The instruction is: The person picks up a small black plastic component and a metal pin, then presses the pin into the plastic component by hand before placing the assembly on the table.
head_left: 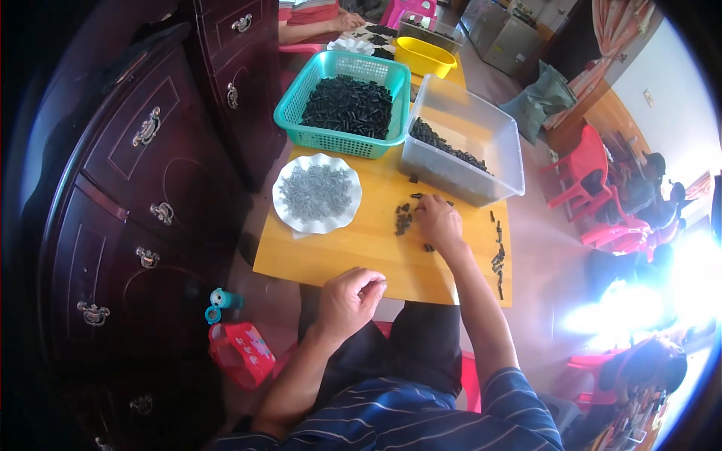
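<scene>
My left hand (350,302) is closed above the table's near edge, thumb and fingers pressed together; whatever they pinch is too small to make out. Over the tabletop, my right hand (439,221) curls its fingers down among short black tubular pieces (404,219), and its fingertips are partly hidden. More black pieces (498,259) lie in a scattered line by the table's right edge. A white scalloped plate (284,213) heaped with small clear pieces (316,193) stands to the left. Behind it, a green basket (331,140) holds a pile of black pieces (350,105).
A clear plastic bin (466,184) with black pieces stands beside the basket. Beyond are a yellow tub (425,58) and another person's hand (348,20). Dark wooden cabinets (143,173) line the left. On the floor are a red bag (242,353) and blue bottle (226,299).
</scene>
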`<state>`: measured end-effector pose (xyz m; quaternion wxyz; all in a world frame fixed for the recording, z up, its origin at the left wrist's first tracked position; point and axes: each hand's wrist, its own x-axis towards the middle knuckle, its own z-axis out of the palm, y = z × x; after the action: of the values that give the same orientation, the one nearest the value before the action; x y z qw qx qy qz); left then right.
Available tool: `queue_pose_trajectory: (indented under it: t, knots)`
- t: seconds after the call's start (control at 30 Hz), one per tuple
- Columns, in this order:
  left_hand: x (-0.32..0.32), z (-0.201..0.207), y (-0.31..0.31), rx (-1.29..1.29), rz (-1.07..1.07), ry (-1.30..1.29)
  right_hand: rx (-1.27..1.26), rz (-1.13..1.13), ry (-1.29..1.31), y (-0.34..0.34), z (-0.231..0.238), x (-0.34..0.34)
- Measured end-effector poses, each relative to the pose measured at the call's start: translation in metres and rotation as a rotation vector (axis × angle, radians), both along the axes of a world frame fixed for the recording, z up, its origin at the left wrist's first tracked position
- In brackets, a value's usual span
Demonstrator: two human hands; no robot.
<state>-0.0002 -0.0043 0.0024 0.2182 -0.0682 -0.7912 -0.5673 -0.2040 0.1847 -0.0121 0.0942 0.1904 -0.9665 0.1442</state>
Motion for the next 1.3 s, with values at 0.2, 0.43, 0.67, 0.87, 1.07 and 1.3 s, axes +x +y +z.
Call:
queue_pose_trajectory:
  t: [0.2, 0.43, 0.67, 0.87, 1.07, 1.3]
  knots:
    - [0.003, -0.002, -0.001, 0.015, -0.001, -0.020, -0.308, 0.016, -0.068, 0.016, 0.026, 0.036]
    - [0.002, 0.001, 0.002, 0.058, 0.022, 0.009, -0.952, 0.065, -0.543, 0.016, 0.026, 0.108]
    - [0.000, 0.005, 0.001, 0.100, 0.043, -0.009, -1.384, 0.212, -1.019, 0.004, 0.011, 0.138]
    - [0.000, 0.000, 0.000, 0.104, 0.067, 0.083, -1.573, 0.060, -1.093, -0.015, 0.012, 0.151]
    - [0.001, 0.000, -0.001, 0.066, 0.076, 0.048, -1.739, 0.169, -1.233, -0.020, -0.003, 0.154]
    - [0.000, -0.002, -0.004, -0.109, 0.086, 0.076, -1.673, 0.166, -1.177, -0.022, -0.011, 0.155]
